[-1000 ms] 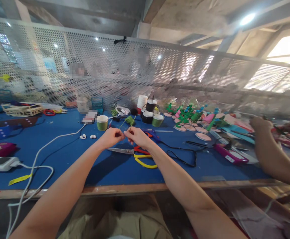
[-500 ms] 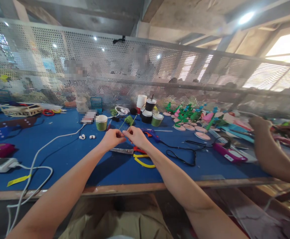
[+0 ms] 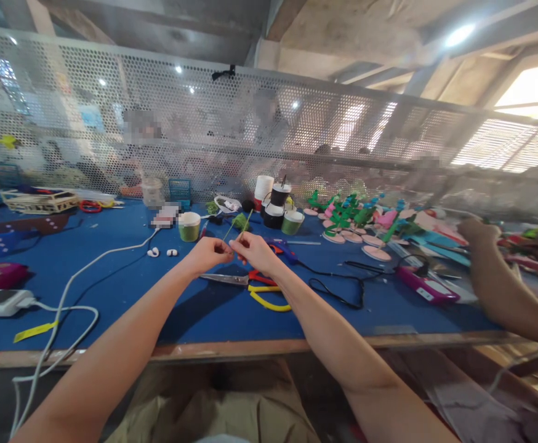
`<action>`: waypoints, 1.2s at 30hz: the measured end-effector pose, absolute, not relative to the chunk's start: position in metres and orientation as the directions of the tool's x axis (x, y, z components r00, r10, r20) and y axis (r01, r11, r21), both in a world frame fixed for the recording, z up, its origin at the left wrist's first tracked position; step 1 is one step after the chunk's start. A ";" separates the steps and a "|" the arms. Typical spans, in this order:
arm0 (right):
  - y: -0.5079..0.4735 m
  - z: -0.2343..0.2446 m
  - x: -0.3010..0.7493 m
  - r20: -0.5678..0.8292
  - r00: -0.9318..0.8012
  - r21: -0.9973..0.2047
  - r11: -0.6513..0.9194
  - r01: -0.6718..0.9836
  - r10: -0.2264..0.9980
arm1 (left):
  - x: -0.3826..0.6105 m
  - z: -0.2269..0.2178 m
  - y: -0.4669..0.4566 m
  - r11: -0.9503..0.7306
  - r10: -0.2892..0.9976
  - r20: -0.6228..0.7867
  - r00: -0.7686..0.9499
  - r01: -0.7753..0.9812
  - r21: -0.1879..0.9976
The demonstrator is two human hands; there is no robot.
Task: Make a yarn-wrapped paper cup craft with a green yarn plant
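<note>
Blue tabletop (image 3: 125, 283) holds two green cups (image 3: 189, 229) beyond the grip and one pair of scissors (image 3: 269, 300) nearer than it. Forearms angled inward, left hand (image 3: 211, 255) and right hand (image 3: 253, 253) narrowly pinch thin green strand (image 3: 247, 222), two lengths rising above the fingertips.

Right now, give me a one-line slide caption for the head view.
Left hand and right hand pinch thin green strands above a blue table where scissors lie.

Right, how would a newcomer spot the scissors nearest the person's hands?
On the blue table, find the left hand and right hand close together. Just on their near side lie the scissors, silver blades pointing left. Their big yellow handle loop sets them apart from the blue glue gun.
</note>
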State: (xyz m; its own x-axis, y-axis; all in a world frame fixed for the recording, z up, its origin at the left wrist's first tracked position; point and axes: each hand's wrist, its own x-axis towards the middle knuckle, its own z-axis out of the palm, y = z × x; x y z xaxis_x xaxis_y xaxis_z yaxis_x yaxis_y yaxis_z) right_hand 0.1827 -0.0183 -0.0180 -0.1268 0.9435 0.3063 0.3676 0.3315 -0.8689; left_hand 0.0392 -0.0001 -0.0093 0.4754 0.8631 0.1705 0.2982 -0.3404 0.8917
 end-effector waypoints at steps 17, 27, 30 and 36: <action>-0.015 -0.022 0.180 0.318 -0.015 -0.851 0.292 0.436 0.948 | 0.040 -0.010 0.000 -0.361 0.875 0.186 0.447 0.346 0.866; -0.018 -0.017 0.183 0.287 -0.154 -0.896 0.322 0.306 0.945 | 0.038 -0.009 0.000 -0.298 0.875 0.136 0.465 0.294 0.908; -0.017 -0.019 0.183 0.289 -0.154 -0.897 0.323 0.301 0.945 | 0.039 -0.011 0.000 -0.281 0.880 0.132 0.456 0.276 0.919; -0.015 -0.021 0.182 0.299 -0.164 -0.891 0.337 0.306 0.940 | 0.040 -0.013 0.001 -0.272 0.887 0.138 0.440 0.258 0.927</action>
State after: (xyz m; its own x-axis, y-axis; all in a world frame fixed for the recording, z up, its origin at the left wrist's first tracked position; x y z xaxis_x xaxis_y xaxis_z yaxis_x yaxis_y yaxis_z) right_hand 0.1822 -0.0155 -0.0210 -0.1644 0.9401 0.2987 0.3059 0.3365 -0.8906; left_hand 0.0400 0.0010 -0.0135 0.4398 0.8874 0.1382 0.2578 -0.2721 0.9271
